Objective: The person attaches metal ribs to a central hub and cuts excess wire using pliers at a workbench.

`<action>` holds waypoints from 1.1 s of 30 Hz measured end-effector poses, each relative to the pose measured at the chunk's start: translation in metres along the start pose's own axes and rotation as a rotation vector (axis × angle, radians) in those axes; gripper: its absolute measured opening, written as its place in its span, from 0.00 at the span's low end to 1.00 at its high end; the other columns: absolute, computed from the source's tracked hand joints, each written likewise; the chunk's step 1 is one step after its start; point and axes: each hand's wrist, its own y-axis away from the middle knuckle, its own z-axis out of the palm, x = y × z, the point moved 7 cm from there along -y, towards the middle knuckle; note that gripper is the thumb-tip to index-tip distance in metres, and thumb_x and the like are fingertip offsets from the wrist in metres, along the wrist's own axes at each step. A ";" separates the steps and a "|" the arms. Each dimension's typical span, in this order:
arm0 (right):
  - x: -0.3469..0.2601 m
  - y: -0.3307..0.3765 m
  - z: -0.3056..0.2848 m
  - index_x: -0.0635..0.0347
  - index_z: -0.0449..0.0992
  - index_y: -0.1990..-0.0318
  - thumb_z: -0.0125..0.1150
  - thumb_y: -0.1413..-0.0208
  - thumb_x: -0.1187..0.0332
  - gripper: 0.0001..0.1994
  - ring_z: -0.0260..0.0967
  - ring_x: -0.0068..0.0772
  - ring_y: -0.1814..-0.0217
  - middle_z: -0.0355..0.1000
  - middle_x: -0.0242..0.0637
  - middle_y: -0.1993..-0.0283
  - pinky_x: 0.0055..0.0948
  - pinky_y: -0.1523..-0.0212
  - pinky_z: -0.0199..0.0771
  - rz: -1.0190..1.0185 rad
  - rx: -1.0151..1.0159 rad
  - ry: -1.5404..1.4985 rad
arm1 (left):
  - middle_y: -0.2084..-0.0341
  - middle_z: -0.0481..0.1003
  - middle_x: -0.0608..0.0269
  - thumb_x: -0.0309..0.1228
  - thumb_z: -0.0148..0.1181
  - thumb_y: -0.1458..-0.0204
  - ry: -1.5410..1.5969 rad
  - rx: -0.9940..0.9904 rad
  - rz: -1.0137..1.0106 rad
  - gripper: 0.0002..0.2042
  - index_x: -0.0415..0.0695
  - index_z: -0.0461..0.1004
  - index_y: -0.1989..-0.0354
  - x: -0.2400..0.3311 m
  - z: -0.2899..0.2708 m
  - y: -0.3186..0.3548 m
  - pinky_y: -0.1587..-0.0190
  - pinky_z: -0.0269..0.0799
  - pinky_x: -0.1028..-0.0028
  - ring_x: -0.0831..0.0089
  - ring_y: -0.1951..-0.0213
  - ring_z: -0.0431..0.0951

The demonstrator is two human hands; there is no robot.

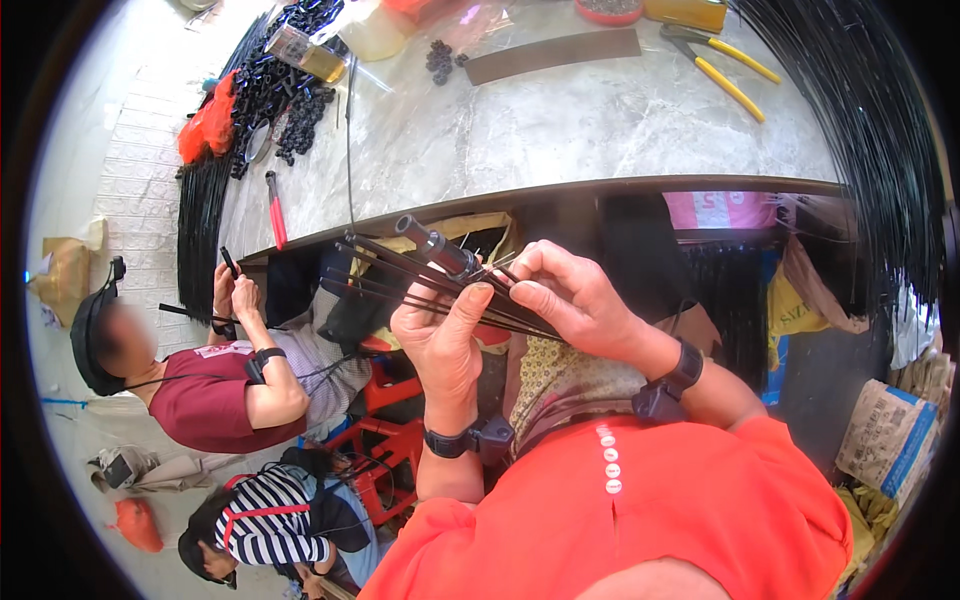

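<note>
Black rods (pixel 400 285) fanned between left hand (pixel 445 345), right hand (pixel 575 300) fingers

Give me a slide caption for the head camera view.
Left hand and right hand grip a fan of thin black rods below a marble table.

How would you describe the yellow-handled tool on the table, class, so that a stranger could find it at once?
Start at the grey marble table and go to its far right corner, beside the hanging black strands. There lie the pliers, alone on bare stone. Their two long yellow handles, splayed apart, set them apart from the flat brown strip to the left and the red-handled tool at the other end.
</note>
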 end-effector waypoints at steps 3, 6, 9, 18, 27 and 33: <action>-0.008 -0.002 -0.001 0.66 0.68 0.60 0.56 0.34 0.69 0.08 0.62 0.16 0.73 0.66 0.32 0.69 0.19 0.73 0.64 -0.142 0.015 0.142 | 0.64 0.80 0.56 0.14 0.66 0.52 -0.008 0.002 0.004 0.14 0.32 0.76 0.55 -0.001 -0.001 0.001 0.57 0.76 0.76 0.73 0.64 0.81; -0.005 -0.001 -0.001 0.66 0.68 0.60 0.56 0.35 0.69 0.08 0.64 0.18 0.73 0.66 0.33 0.69 0.20 0.73 0.65 -0.107 -0.006 0.119 | 0.64 0.80 0.56 0.14 0.67 0.52 -0.016 0.009 0.011 0.14 0.32 0.77 0.55 -0.001 0.000 0.001 0.57 0.76 0.76 0.73 0.64 0.80; -0.005 -0.001 0.001 0.66 0.67 0.61 0.57 0.35 0.69 0.08 0.66 0.17 0.75 0.67 0.32 0.71 0.20 0.76 0.65 -0.027 -0.025 0.043 | 0.62 0.80 0.55 0.15 0.67 0.51 -0.035 0.007 0.021 0.15 0.33 0.76 0.54 -0.001 0.000 0.002 0.56 0.76 0.75 0.72 0.63 0.80; -0.005 -0.002 0.002 0.64 0.67 0.62 0.60 0.37 0.70 0.08 0.67 0.14 0.78 0.69 0.30 0.73 0.20 0.80 0.63 0.034 -0.025 0.000 | 0.63 0.80 0.57 0.14 0.67 0.53 -0.020 0.030 0.012 0.15 0.32 0.77 0.55 -0.002 -0.004 0.003 0.57 0.75 0.78 0.75 0.63 0.80; 0.007 -0.001 0.000 0.63 0.70 0.65 0.64 0.41 0.71 0.08 0.61 0.09 0.77 0.68 0.25 0.76 0.18 0.78 0.61 0.149 0.073 -0.082 | 0.64 0.81 0.58 0.14 0.68 0.53 -0.057 0.017 0.020 0.14 0.33 0.78 0.57 0.001 -0.005 0.002 0.57 0.74 0.78 0.75 0.64 0.79; 0.007 -0.001 0.002 0.65 0.70 0.62 0.64 0.40 0.74 0.07 0.64 0.09 0.65 0.70 0.25 0.66 0.14 0.67 0.66 0.265 0.004 -0.117 | 0.65 0.81 0.59 0.15 0.69 0.54 -0.081 -0.003 0.046 0.14 0.32 0.78 0.57 0.003 -0.005 -0.002 0.60 0.73 0.80 0.77 0.66 0.79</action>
